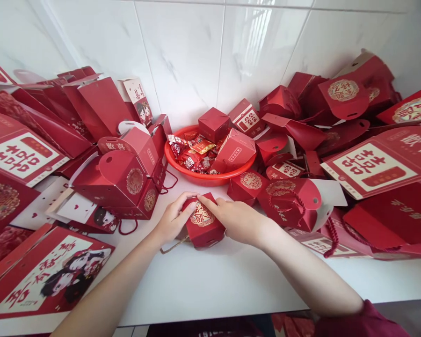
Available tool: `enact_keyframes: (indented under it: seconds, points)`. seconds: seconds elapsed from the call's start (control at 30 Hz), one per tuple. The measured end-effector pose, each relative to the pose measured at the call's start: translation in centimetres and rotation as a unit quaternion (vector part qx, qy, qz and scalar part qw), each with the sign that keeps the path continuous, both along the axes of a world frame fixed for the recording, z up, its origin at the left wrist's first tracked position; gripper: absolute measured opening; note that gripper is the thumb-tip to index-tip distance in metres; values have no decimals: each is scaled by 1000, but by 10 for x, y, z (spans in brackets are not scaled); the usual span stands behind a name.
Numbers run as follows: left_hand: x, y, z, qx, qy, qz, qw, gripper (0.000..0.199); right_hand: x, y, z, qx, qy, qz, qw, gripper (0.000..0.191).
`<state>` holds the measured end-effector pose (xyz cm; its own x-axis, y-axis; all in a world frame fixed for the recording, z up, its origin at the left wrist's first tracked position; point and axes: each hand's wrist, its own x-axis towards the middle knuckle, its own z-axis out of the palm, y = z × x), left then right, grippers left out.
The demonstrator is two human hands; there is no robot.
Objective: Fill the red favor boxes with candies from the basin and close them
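A small red box with a round gold emblem rests on the white table between my hands. My left hand is wrapped round its left side, the thumb on the top near the emblem. My right hand grips the right side, its fingers over the far top edge. A tan cord sticks out at the box's lower left. Just beyond stands a red-orange basin of wrapped sweets, with red boxes resting in it.
Red gift boxes and bags crowd the left. More boxes with rope handles pile up at right, close to my right forearm. A tiled wall rises behind; the white table's front edge is near me.
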<state>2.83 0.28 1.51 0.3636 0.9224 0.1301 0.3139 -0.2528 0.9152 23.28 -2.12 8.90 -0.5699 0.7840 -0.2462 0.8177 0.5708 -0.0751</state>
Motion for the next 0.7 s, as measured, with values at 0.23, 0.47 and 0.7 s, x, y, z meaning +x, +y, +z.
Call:
enact_keyframes:
  seconds: [0.23, 0.47, 0.7]
  points:
    - [-7, 10, -10, -15, -79, 97, 992, 41, 5, 5, 3, -15, 86, 19, 996, 73]
    - [-24, 16, 1, 140, -85, 110, 980, 41, 16, 14, 17, 63, 67, -56, 994, 53]
    - [-13, -6, 20, 228, 53, -6, 972, 34, 11, 21, 5, 134, 146, -71, 978, 42]
